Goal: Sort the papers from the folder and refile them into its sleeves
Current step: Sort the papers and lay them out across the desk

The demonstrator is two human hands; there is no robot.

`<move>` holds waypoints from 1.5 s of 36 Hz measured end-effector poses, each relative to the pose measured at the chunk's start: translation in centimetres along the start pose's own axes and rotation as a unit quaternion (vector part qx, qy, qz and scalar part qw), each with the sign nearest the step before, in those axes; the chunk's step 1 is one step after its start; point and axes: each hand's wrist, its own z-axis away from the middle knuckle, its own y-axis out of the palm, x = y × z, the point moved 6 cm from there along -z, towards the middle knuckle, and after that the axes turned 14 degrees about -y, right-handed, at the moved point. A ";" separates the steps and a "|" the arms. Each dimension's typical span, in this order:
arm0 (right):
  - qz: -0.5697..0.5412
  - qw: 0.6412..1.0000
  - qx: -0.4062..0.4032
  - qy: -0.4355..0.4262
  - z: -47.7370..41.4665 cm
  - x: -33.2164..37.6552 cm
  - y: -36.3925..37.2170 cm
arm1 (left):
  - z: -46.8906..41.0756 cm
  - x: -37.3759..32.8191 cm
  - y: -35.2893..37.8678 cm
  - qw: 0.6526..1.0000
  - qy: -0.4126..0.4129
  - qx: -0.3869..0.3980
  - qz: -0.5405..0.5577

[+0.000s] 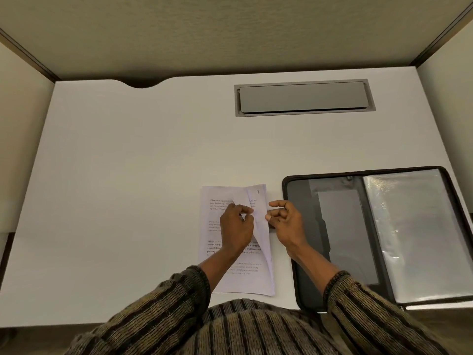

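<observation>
A top sheet is pinched and lifted from the stack of papers beside the open folder.

The sheet's curled right edge is pinched by the left hand point(236, 226), palm down; the right hand point(284, 221) is held just beside that edge with fingers curled, and whether it grips cannot be told. The thin printed papers point(215, 219) lie flat on the smooth white desk point(128, 175), long axis running away from the person. Just to the right, the black zip folder point(302, 216) is spread open, glossy clear sleeves point(414, 226) on its right half.
</observation>
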 end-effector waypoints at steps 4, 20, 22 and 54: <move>-0.036 0.999 0.004 0.020 0.2 0.2 0.0 | 0.1 0.2 0.1 0.999 -0.022 0.011 0.045; -0.072 0.996 0.051 0.003 0.3 1.5 1.4 | 0.0 -0.4 -0.1 0.999 -0.040 0.008 0.036; -0.069 0.996 0.051 0.006 0.3 1.4 1.4 | -0.1 -0.5 0.0 0.999 -0.038 0.009 0.026; -0.003 1.000 -0.001 0.020 -0.3 -1.3 0.1 | -0.6 1.8 -0.9 0.978 -0.128 -0.002 0.168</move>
